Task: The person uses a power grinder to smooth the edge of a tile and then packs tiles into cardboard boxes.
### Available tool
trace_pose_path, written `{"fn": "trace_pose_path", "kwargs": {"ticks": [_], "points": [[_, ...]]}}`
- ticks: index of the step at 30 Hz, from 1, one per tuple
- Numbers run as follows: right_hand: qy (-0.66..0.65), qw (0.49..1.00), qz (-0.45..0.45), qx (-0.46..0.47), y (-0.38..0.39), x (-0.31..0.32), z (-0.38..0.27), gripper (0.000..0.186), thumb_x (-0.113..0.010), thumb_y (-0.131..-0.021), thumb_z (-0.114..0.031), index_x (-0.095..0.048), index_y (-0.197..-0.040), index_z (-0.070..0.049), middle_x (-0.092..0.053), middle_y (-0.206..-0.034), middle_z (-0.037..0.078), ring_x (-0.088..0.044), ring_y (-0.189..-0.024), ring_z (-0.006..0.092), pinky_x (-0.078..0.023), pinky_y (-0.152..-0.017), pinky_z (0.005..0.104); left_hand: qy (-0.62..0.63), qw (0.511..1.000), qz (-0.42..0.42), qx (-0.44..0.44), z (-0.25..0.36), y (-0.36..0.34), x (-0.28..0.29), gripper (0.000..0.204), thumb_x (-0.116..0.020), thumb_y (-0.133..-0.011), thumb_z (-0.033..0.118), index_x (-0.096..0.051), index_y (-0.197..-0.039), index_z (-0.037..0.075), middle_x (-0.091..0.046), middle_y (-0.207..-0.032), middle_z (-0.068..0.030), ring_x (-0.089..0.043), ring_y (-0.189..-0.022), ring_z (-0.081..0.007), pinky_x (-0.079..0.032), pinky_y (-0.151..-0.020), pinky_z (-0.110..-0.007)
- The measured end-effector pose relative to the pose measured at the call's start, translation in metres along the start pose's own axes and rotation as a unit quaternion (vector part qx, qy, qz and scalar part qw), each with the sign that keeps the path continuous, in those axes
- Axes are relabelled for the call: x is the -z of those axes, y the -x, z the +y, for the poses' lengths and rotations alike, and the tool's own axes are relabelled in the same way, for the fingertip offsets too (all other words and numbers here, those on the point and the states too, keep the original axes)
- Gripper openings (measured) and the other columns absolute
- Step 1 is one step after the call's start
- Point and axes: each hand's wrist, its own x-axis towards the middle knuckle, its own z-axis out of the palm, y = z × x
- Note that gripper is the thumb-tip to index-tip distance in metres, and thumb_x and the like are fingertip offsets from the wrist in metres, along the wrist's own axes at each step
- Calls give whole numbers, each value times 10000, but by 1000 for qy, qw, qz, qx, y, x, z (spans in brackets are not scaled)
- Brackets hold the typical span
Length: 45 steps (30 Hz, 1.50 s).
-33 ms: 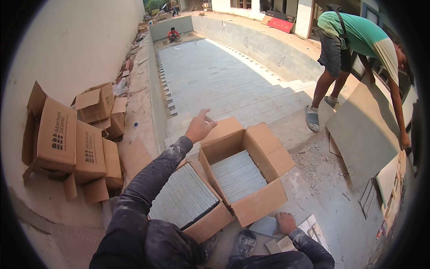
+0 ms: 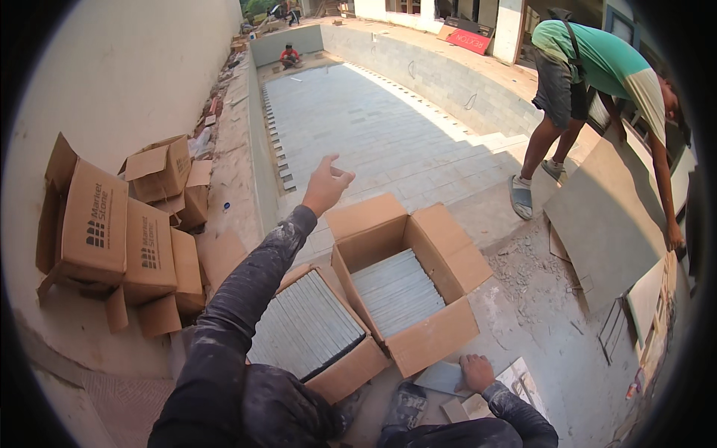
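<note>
My left hand (image 2: 326,186) is raised in front of me, past the two tile boxes, with nothing in it and its fingers held out. Low on the right, my right hand (image 2: 476,372) has its fingers curled over the end of a pale grey stone tile (image 2: 441,377) by my foot. An open cardboard box (image 2: 429,340) holds a row of grey tiles (image 2: 396,291) standing on edge. Left of it, partly behind my left arm, a second open box (image 2: 351,369) is packed with more such tiles (image 2: 306,321).
Empty-looking cartons (image 2: 97,224) are piled by the left wall. Ahead lies a sunken tiled pool (image 2: 358,112) with steps. At right a co-worker (image 2: 597,60) bends over a large board (image 2: 605,216), near rubble (image 2: 523,265). Another person (image 2: 289,56) squats at the far end.
My left hand has risen a little, away from me and slightly left. My right hand stays on the tile, and the boxes have not moved.
</note>
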Motion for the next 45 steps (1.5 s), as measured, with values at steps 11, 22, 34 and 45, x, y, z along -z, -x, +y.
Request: {"fn": "trace_pose_path", "kwargs": {"ticks": [11,22,34,45], "points": [[-71,994,-62,48,0,4,13,627,-806,-643,-527,-655,-1090,-114,-669,-950,112,-667,-900,356,-527,-741,470,9,992,-123,-13,21,32,14,592,-679,-930,277,-453,-1384,-27,-687,-967,-106,-669,-865,-158,-523,-741,-286],[-52,995,49,-75,15,30,23,341,-782,-693,-290,-655,-964,-127,-666,-859,101,-671,-795,335,-514,-680,481,-34,983,-181,-5,-14,54,0,550,-692,-924,276,-505,-1337,-36,-700,-979,-115,-669,-882,-156,-526,-783,-290],[-84,975,135,-153,3,-2,15,384,-810,-667,-251,-641,-981,-110,-668,-891,115,-665,-790,356,-508,-681,484,-44,978,-206,-8,-17,66,-14,523,-694,-922,275,-531,-1315,-28,-703,-969,-109,-665,-874,-163,-525,-799,-301],[-160,970,156,-94,6,5,16,490,-779,-672,-232,-603,-1107,-93,-647,-1000,121,-642,-941,327,-515,-782,457,-69,967,-244,2,-16,81,-25,502,-695,-920,283,-555,-1293,-21,-704,-1009,-121,-665,-900,-181,-521,-817,-306]]}}
